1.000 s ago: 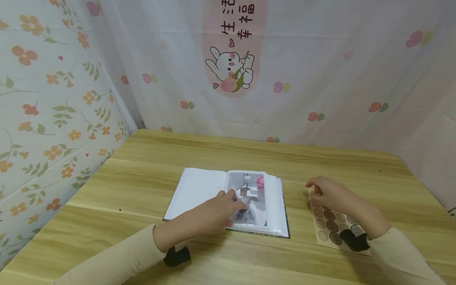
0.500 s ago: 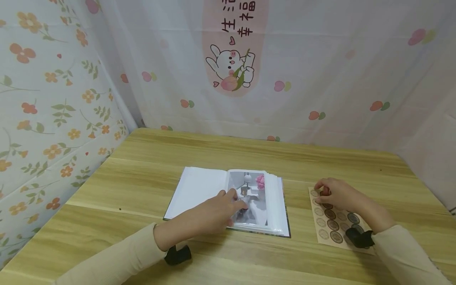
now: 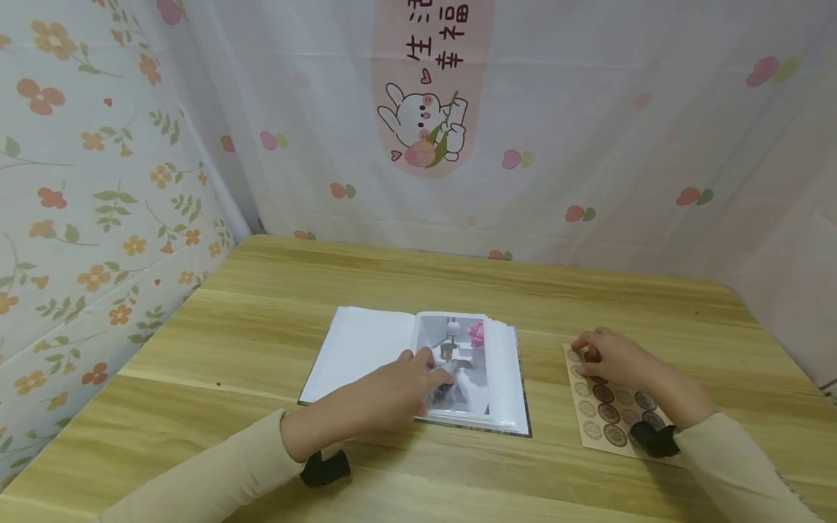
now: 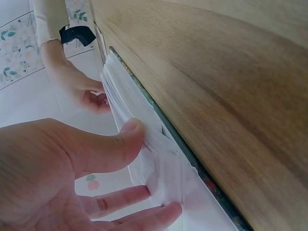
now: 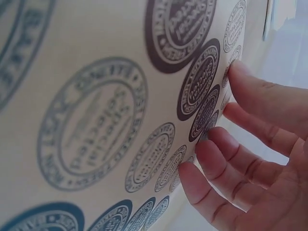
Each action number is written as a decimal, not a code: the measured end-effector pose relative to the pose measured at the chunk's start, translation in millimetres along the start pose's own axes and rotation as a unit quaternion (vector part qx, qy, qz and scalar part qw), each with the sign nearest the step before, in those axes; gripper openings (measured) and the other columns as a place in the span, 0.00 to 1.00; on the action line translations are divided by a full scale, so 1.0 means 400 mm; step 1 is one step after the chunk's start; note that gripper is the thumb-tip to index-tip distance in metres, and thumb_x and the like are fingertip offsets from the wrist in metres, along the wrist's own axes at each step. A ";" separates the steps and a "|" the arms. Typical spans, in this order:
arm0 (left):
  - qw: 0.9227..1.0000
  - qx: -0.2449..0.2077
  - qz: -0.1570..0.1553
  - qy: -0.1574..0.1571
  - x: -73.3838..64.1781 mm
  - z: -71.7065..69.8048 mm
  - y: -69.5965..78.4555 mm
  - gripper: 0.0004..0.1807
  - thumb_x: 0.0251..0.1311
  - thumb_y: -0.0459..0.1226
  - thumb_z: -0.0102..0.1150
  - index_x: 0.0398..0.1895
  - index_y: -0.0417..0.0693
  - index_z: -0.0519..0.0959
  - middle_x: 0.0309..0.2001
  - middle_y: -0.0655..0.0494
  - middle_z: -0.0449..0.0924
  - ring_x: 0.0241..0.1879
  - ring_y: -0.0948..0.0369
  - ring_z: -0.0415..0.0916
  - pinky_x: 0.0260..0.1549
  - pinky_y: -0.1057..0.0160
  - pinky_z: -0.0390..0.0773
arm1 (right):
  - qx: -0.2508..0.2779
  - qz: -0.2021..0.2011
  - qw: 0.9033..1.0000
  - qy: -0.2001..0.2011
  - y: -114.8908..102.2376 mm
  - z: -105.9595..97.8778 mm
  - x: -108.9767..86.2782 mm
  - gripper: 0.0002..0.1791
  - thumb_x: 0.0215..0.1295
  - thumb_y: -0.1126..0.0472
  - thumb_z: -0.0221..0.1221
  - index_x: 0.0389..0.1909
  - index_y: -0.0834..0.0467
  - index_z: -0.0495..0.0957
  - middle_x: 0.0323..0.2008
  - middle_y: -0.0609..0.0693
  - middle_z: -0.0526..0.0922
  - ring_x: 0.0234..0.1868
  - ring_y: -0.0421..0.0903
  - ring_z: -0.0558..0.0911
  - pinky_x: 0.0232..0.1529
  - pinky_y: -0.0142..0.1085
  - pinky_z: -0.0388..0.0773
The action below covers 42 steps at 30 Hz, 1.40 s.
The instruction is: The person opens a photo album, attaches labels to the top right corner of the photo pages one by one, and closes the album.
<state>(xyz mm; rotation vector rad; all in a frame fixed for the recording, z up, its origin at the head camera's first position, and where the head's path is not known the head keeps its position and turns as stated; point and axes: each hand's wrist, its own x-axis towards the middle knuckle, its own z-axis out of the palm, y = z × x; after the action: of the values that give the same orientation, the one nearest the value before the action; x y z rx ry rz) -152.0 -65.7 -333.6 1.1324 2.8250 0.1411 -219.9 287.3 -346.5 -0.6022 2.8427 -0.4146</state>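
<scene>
A photo album lies spread on the table, a blank white page on its left and a photo with a pink flower in the right-hand pocket. My left hand rests across the lower part of that photo, fingers loosely bent. In the left wrist view its thumb and fingertips touch the pages, spread apart. To the right lies a tan sheet of round stickers. Over its upper part is my right hand; in the right wrist view the thumb and fingertips touch the stickers, with a gap between them.
Both hands work on a wood-grain table. Behind it hangs a pale curtain with a rabbit print, and a flowered cloth covers the left side. Black straps sit at both wrists.
My right hand has shifted slightly right across the sticker sheet, uncovering the stickers at its upper left corner. My left hand has stayed on the album.
</scene>
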 end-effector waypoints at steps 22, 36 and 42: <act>1.000 0.004 -0.005 -0.006 -0.003 0.002 0.000 0.26 0.54 0.35 0.64 0.57 0.55 0.72 0.51 0.50 0.69 0.39 0.57 0.67 0.33 0.68 0.74 | -0.023 -0.019 0.999 0.018 0.000 0.008 0.013 0.20 0.54 0.61 0.65 0.44 0.68 0.74 0.40 0.59 0.72 0.40 0.54 0.75 0.38 0.44 0.74; 1.000 0.005 -0.008 -0.005 -0.004 -0.001 0.005 0.25 0.54 0.36 0.64 0.57 0.55 0.72 0.51 0.49 0.69 0.38 0.58 0.67 0.33 0.68 0.74 | -0.012 -0.021 1.000 -0.005 -0.007 -0.006 0.016 0.20 0.53 0.63 0.65 0.44 0.69 0.73 0.40 0.59 0.73 0.43 0.58 0.76 0.43 0.48 0.75; 1.000 0.010 -0.005 -0.004 -0.002 0.001 0.005 0.25 0.54 0.37 0.64 0.57 0.55 0.72 0.50 0.50 0.69 0.37 0.58 0.67 0.32 0.68 0.73 | -0.013 -0.027 1.000 -0.005 -0.011 -0.009 0.016 0.20 0.53 0.63 0.65 0.43 0.69 0.72 0.39 0.58 0.73 0.43 0.58 0.76 0.43 0.47 0.75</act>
<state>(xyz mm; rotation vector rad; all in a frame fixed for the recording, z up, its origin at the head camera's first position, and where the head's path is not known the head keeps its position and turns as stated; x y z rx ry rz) -150.0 -64.8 -333.6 1.1185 2.8307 0.1067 -224.8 281.5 -342.6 -0.6841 2.8316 -0.3832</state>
